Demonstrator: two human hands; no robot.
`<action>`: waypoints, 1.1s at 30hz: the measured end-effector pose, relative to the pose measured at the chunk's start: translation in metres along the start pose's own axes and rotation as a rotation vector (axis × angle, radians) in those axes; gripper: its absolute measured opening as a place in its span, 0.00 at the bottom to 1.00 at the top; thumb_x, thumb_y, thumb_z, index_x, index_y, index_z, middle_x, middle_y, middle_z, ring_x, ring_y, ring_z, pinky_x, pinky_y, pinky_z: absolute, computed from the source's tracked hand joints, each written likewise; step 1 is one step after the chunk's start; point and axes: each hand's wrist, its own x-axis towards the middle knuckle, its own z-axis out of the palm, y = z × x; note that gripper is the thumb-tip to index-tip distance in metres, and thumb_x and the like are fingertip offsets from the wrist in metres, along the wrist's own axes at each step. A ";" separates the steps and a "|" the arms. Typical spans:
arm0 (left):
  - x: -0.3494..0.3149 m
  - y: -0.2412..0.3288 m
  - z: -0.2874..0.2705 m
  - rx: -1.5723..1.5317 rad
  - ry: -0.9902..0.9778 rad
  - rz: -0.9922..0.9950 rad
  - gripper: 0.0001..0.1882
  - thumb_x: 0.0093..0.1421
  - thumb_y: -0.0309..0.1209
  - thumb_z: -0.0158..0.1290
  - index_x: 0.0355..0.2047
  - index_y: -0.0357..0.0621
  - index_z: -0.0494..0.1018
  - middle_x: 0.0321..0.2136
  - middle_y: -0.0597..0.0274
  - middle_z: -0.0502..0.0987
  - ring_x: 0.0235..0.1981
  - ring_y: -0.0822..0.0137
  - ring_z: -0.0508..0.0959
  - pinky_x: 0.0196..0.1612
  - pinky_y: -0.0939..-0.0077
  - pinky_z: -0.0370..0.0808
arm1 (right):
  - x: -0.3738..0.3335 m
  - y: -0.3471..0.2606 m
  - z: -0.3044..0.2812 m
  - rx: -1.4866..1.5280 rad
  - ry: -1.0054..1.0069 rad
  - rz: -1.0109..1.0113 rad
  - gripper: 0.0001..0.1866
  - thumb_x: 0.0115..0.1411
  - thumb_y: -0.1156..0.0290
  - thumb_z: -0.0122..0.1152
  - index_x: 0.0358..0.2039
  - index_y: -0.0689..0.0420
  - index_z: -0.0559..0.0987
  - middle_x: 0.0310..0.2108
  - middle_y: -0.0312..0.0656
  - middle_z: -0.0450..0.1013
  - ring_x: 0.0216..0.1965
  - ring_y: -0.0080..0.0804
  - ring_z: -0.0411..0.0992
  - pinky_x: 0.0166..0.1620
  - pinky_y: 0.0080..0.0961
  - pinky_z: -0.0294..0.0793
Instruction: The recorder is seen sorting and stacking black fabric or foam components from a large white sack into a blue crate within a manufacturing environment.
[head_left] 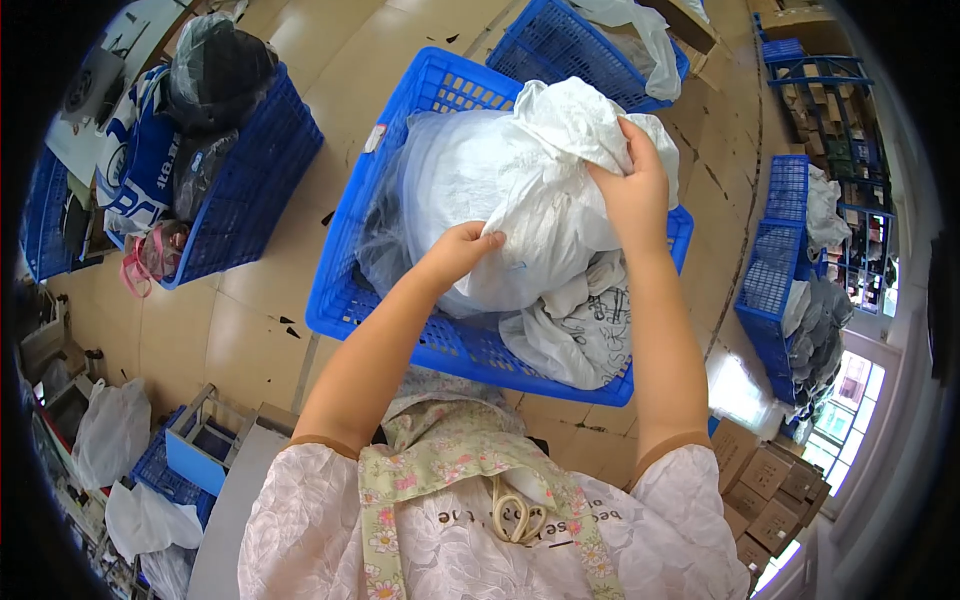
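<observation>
A large white woven sack point(560, 130), crumpled and bulging, rests in a blue plastic basket point(345, 250) in front of me. My right hand point(637, 185) pinches the sack's gathered upper part, thumb and fingers closed on a fold. Lower and to the left, my left hand point(460, 257) grips the sack's near side with its fingertips. What the sack contains is hidden. Clear plastic film point(385, 235) lies bunched along the basket's left inside. At its near right corner, another white bag point(590, 335) with dark lettering hangs partly over the rim.
Another blue basket point(560, 55) stands just beyond mine. To the left, a blue basket point(260, 180) holds dark and clear plastic bags. Stacked blue baskets point(770, 265) and cardboard boxes point(765, 490) are at the right. A grey table edge point(235, 500) lies near my left side.
</observation>
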 end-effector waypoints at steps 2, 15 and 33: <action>-0.002 -0.001 -0.001 -0.105 0.006 -0.056 0.17 0.59 0.39 0.52 0.42 0.37 0.74 0.34 0.62 0.77 0.35 0.71 0.74 0.41 0.76 0.69 | 0.006 0.002 0.004 0.038 -0.027 -0.001 0.27 0.46 0.75 0.67 0.49 0.61 0.72 0.46 0.46 0.73 0.48 0.37 0.71 0.50 0.27 0.69; -0.007 -0.014 0.016 0.179 0.093 0.149 0.31 0.44 0.37 0.64 0.47 0.34 0.70 0.39 0.56 0.76 0.41 0.68 0.75 0.45 0.72 0.69 | 0.021 0.012 0.028 0.057 -0.068 -0.012 0.24 0.47 0.72 0.66 0.47 0.61 0.73 0.44 0.46 0.74 0.45 0.37 0.72 0.49 0.27 0.69; -0.004 -0.005 -0.016 -0.021 -0.255 -0.184 0.23 0.51 0.33 0.59 0.45 0.33 0.73 0.41 0.57 0.76 0.45 0.66 0.72 0.51 0.73 0.63 | 0.036 0.049 0.050 0.018 -0.051 -0.003 0.26 0.45 0.68 0.68 0.45 0.61 0.74 0.41 0.48 0.75 0.42 0.38 0.74 0.45 0.28 0.71</action>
